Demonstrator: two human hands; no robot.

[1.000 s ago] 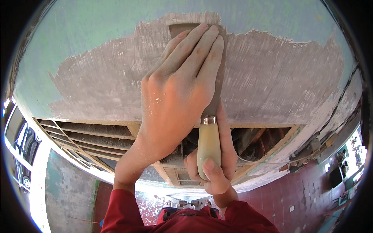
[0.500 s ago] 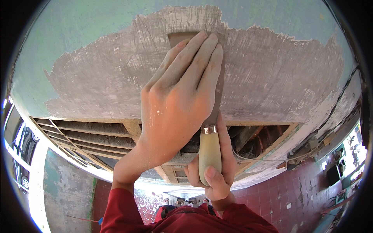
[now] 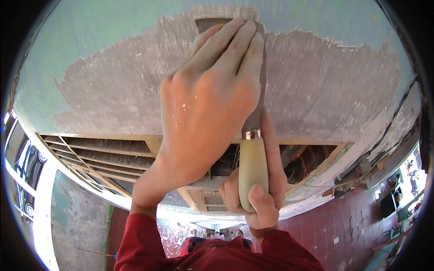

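A scraper (image 3: 254, 167) with a pale yellowish handle, a metal collar and a wide grey blade lies against the wall surface in front of me. Wrapped round the handle, with the thumb along its near end, is my right hand (image 3: 275, 178). My left hand (image 3: 208, 101) lies flat over the blade, its dusty fingers stretched forward and pressing on the metal. The fingers hide most of the blade; its far left corner and right side show. Beneath it is a scraped grey patch (image 3: 325, 86), bordered by green paint (image 3: 104, 43). The blade's far edge sits near the patch's upper border.
Below the patch, a wooden frame with slats (image 3: 108, 151) surrounds dark openings. A thin cable (image 3: 334, 185) runs at the right. Red floor tiles (image 3: 316, 235) lie below, and a weathered wall section (image 3: 79, 217) stands at the lower left. Parked vehicles show at the far left.
Both hands and the scraper have moved up the wall and slightly right, bringing the blade closer to the paint border. The grip on the handle is unchanged.
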